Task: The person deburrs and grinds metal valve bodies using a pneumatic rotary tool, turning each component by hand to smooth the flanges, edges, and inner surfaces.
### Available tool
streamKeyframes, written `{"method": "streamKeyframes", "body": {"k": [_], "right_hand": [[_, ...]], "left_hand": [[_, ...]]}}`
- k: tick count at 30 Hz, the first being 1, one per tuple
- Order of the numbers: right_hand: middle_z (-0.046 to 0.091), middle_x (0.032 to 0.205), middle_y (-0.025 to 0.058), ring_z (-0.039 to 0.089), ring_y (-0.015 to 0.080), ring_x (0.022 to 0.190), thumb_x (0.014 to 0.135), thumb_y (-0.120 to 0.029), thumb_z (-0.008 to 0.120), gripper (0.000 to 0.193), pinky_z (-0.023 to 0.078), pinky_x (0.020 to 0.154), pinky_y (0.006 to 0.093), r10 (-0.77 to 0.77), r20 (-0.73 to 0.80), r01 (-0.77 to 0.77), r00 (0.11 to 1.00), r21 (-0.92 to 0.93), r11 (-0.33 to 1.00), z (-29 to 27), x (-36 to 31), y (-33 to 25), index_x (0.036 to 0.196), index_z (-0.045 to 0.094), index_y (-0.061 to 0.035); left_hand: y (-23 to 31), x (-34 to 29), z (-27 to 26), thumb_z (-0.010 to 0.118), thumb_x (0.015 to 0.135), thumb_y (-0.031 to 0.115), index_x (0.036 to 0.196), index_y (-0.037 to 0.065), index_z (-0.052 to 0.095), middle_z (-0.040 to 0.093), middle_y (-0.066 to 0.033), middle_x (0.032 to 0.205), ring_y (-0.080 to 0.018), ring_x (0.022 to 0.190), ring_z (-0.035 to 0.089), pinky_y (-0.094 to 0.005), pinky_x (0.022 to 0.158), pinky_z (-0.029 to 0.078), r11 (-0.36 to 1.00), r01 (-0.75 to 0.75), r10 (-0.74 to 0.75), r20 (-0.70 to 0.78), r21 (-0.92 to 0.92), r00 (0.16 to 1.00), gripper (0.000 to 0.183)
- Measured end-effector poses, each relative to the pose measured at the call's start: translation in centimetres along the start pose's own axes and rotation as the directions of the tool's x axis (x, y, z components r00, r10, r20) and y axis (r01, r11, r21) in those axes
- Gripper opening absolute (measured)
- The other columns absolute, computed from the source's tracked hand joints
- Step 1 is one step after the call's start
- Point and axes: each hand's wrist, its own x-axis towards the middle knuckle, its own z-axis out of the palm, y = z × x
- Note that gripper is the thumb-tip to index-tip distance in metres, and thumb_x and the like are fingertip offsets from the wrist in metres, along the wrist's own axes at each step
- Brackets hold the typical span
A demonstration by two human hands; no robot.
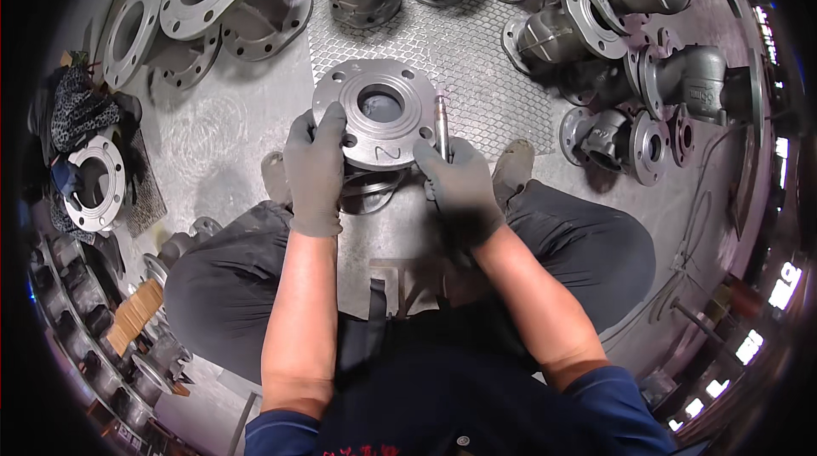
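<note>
Between my gloved hands is a grey flanged metal fitting (413,111), its round face tilted up toward me. The face has a central bore, bolt holes around the rim and a dark handwritten mark near its lower edge. My left hand (315,171) is closed on the left rim, thumb on top. A slim, pen-shaped metal tool (442,122) stands upright out of my right hand (461,184), whose fingers are wrapped round it. The thumb of that hand touches the flange's lower right edge. The fitting's lower part shows below the face, partly hidden by my hands.
Several flanged castings (362,1) stand along the far side; more valve bodies (608,137) are on the right. A patterned metal mat (485,60) covers the floor ahead. At left, another flanged part (111,158) sits beside dark patterned cloth (85,107). Cables (694,235) run at right.
</note>
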Motion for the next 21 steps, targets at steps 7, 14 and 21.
{"method": "streamKeyframes", "body": {"k": [7,14,21], "right_hand": [[0.069,0.097,0.0125,0.066,0.0185,0.064,0.103,-0.007,0.068,0.012,0.053,0.054,0.0352,-0.566,0.245,0.603,0.787,-0.497,0.623,-2.5,1.4,0.8,0.106,0.071,0.0035],[0.069,0.102,0.0057,0.061,0.0093,0.065,0.105,-0.003,0.063,0.014,0.051,0.057,0.0308,-0.364,0.231,0.427,0.902,-0.369,0.825,-5.3,1.3,0.7,0.117,0.069,0.0024],[0.069,0.104,0.0022,0.062,0.008,0.085,0.112,-0.009,0.064,0.044,0.051,0.073,0.027,-0.109,0.16,0.127,0.981,-0.105,0.986,-5.7,1.6,2.4,0.156,0.06,-0.0017]], "left_hand": [[-0.4,2.4,-1.4,0.069,0.11,0.037,0.124,-0.009,0.078,0.08,-0.0137,0.099,-0.0196,0.095,0.073,-0.0351,0.087,0.055,0.993,0.024,-0.022,-0.017,0.117,1.0,0.049],[-0.8,3.3,-5.3,0.067,0.113,0.029,0.125,-0.007,0.076,0.08,-0.0097,0.11,-0.0154,0.098,0.073,-0.0311,0.09,0.056,0.994,0.063,-0.063,0.013,-0.088,0.998,0.039],[-2.3,4.7,-9.4,0.068,0.112,0.032,0.125,-0.005,0.079,0.077,-0.0029,0.108,-0.0118,0.094,0.065,-0.0286,0.084,0.048,0.977,0.161,-0.176,-0.109,-0.137,0.978,0.041]]}}
